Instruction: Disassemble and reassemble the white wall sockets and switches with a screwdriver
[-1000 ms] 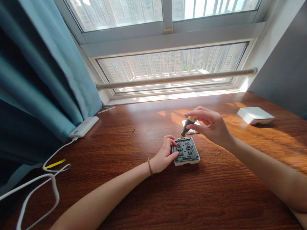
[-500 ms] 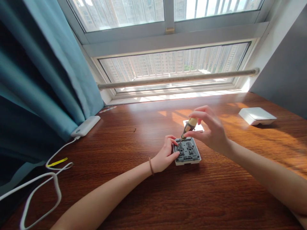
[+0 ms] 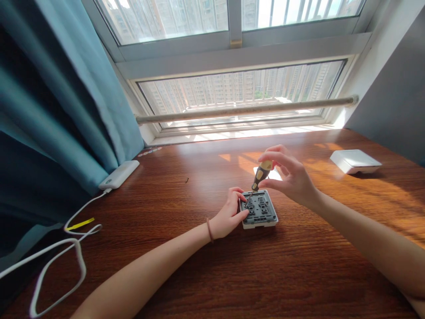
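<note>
A square wall switch point(image 3: 259, 219) with a dark grey inner frame and a white base lies on the wooden table. My left hand point(image 3: 228, 214) grips its left side, with the fingers at the upper left corner and the thumb on the near left edge. In my right hand point(image 3: 290, 179) is a screwdriver point(image 3: 260, 177) with a yellow and dark grey handle. It leans, its shaft running down to the switch's left side near my left fingertips. The exact contact of the tip is too small to tell. Behind my right hand lies a thin white plate point(image 3: 275, 174), partly hidden.
A small brass-coloured screw point(image 3: 187, 180) lies left of the switch. At the far right sits a white box-like piece point(image 3: 356, 161). On the left are a white power strip point(image 3: 119, 175), its cable, a yellow strip point(image 3: 81, 223) and a blue curtain point(image 3: 109, 110). A window stands behind the table.
My right thumb and fingers have shifted slightly on the screwdriver handle, with the thumb a little higher and the handle slightly further left. My left hand and the switch have stayed in place.
</note>
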{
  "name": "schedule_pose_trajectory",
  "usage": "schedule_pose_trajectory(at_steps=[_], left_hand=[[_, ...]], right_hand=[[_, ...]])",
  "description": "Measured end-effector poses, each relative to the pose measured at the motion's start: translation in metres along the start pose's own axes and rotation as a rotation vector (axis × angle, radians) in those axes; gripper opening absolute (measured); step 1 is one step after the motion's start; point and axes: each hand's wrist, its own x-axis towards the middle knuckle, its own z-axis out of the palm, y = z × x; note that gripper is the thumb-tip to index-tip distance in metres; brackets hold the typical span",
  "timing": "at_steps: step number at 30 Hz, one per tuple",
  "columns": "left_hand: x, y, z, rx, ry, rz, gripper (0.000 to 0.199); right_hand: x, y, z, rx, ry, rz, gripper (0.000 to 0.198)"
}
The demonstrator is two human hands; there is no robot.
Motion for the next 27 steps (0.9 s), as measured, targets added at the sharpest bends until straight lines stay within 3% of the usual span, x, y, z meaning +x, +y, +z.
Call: schedule_pose_trajectory(at_steps=[2, 8, 14, 16, 21, 23, 27], left_hand=[[0.000, 0.000, 0.000, 0.002, -0.004, -0.004, 0.022], [0.000, 0.000, 0.000, 0.003, -0.006, 0.001, 0.022], [0.000, 0.000, 0.000, -0.004, -0.009, -0.001, 0.022], [0.001, 0.000, 0.000, 0.002, -0.012, -0.001, 0.022], [0.000, 0.000, -0.001, 0.011, -0.013, -0.006, 0.022], [0.000, 0.000, -0.001, 0.011, -0.009, -0.002, 0.022], [0.000, 0.001, -0.001, 0.005, -0.007, 0.008, 0.023]], right_hand=[[0.000, 0.000, -0.001, -0.027, 0.031, 0.031, 0.035], [-0.002, -0.004, 0.001, 0.127, -0.128, -0.003, 0.036], [-0.004, -0.001, 0.005, -0.004, 0.107, 0.053, 0.030], [-0.003, -0.002, 0.003, 0.016, 0.062, 0.052, 0.027], [-0.003, -0.012, 0.001, 0.251, -0.145, 0.019, 0.042], [-0.005, -0.014, 0.004, 0.182, -0.112, -0.011, 0.042], [-0.007, -0.012, 0.009, -0.073, 0.088, -0.039, 0.040]])
